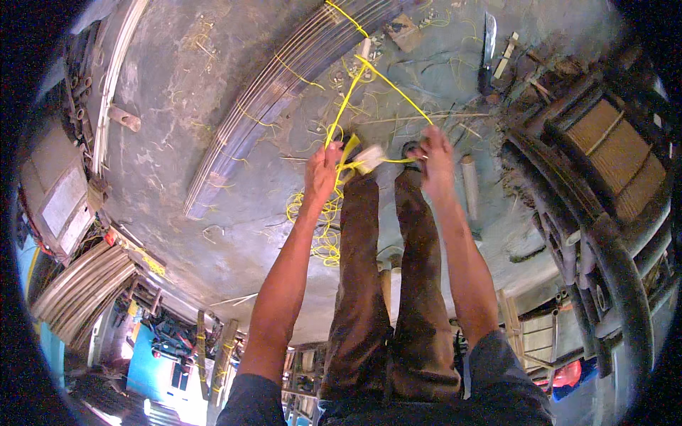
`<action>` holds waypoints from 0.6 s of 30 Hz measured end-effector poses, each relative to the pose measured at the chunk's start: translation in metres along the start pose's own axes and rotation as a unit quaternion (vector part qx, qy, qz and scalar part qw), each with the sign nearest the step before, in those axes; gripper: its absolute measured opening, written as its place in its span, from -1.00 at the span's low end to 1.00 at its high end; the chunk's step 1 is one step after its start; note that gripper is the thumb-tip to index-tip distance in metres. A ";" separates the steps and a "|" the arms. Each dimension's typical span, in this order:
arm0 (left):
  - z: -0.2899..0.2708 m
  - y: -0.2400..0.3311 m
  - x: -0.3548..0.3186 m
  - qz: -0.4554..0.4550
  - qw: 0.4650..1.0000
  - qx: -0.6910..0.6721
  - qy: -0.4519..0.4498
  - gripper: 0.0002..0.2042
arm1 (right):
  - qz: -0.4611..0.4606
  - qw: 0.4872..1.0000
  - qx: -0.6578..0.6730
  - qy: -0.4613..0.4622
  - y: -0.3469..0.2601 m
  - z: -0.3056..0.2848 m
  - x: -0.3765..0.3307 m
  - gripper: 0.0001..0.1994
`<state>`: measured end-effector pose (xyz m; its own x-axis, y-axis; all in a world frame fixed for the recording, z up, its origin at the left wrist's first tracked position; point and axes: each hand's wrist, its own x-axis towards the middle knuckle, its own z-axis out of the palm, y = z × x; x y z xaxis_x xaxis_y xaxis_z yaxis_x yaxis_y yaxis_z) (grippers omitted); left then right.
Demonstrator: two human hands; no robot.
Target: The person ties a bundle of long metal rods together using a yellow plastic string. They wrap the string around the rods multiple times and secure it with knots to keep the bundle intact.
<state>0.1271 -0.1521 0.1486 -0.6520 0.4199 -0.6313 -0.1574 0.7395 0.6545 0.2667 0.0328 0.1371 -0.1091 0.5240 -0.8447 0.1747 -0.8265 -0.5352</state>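
A yellow cord (347, 103) runs in a V from the end of a long bundle of thin strips (234, 145) on the floor. My left hand (322, 172) is closed on one side of the V, just left of my legs. The other side leads up to my right hand (436, 162), closed on the cord and slightly blurred. Between my hands is a pale block (369, 160) with yellow cord around its left side; whether it hangs or rests on my foot I cannot tell. Loose loops of yellow cord (325, 231) lie beside my left leg.
A long knife (489, 53) and a small wood piece (506, 57) lie at the far right. Closer in is a pale rod (469, 186). Dark curved frames with a woven panel (607, 153) stand at the right, and a stack of strips (82, 291) is at the left.
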 end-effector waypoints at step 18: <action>0.099 -0.013 -0.083 0.050 0.999 0.010 0.008 -0.82 | 0.014 0.967 -0.243 -0.073 -0.056 -0.069 -0.108 -0.76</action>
<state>0.2561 -0.1446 0.1513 -0.6757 0.4838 -0.5562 -0.0761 0.7047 0.7054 0.3358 0.0367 0.2587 -0.2287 0.4381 -0.8694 0.6150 -0.6273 -0.4778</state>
